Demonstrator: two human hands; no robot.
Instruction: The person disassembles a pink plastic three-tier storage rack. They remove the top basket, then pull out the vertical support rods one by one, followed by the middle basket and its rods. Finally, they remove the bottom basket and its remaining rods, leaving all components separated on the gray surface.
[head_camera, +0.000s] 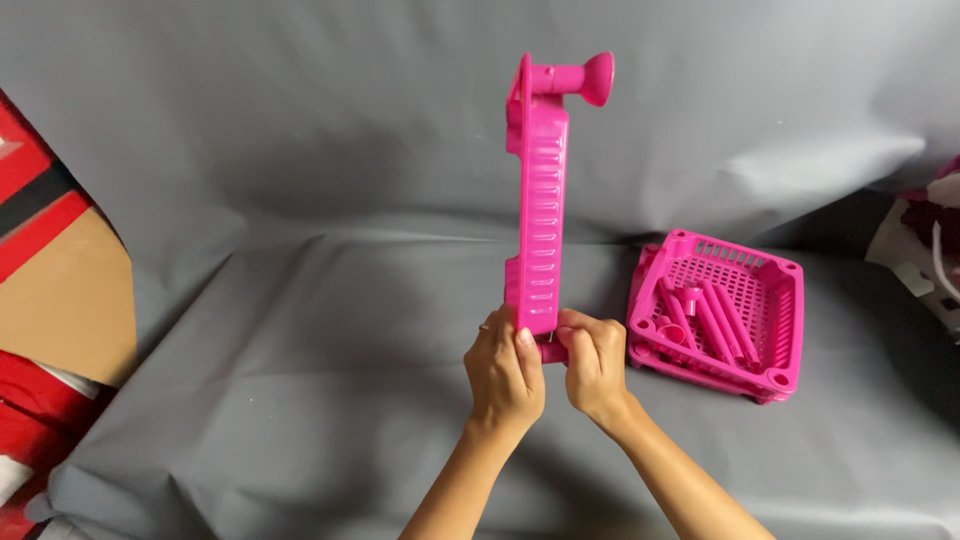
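I hold a pink plastic slotted tray (541, 190) upright on its edge above a grey cloth. My left hand (506, 372) grips its lower end from the left, thumb pressed on the edge. My right hand (592, 362) grips the same lower end from the right. At the tray's top corner a pink foot with a flared end (582, 77) sticks out to the right.
A stack of pink perforated trays (775, 300) lies to the right on the grey cloth (300, 330), holding several loose pink tubes (712, 320). A red and brown box (50, 290) sits at the left edge. Pale objects show at the far right.
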